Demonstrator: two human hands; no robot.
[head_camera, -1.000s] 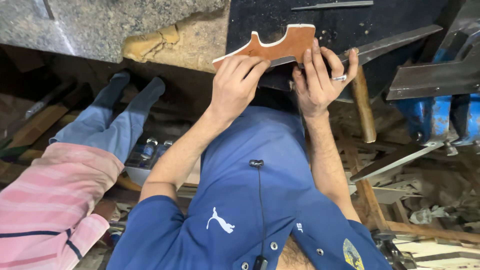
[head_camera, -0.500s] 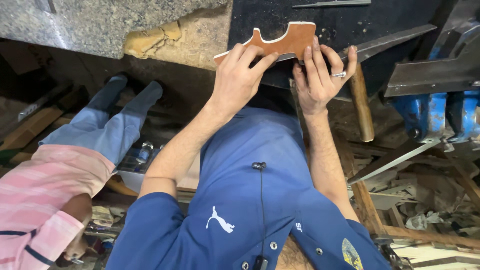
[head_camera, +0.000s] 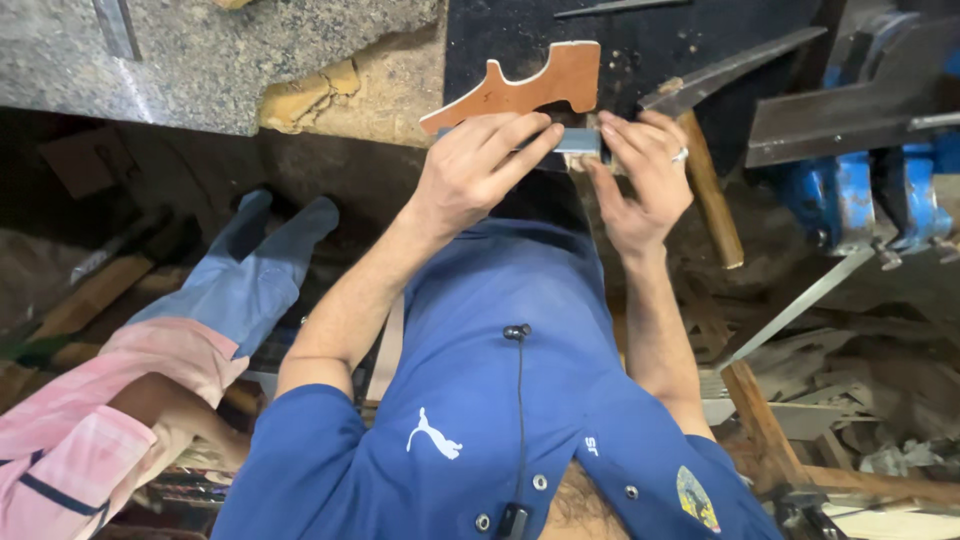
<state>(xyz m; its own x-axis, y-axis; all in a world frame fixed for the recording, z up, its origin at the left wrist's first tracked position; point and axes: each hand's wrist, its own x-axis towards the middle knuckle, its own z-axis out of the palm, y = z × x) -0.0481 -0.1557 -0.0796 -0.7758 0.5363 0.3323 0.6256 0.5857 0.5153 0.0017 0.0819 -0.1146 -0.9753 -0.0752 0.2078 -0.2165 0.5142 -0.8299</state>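
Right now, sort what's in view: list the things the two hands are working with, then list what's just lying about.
In hand:
- left hand pressing the curved brown wooden cut-out
- right hand, ring on one finger, at the end of the flat grey bar under the cut-out

Lying about:
- wooden-handled hammer
- blue metal vise
- grey stone slab
- seated person in pink shirt

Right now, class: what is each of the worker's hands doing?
Left hand: closed on the grey flat bar, pressed against the shaped wooden cutout.
Right hand: fingers pinching the bar's other end.
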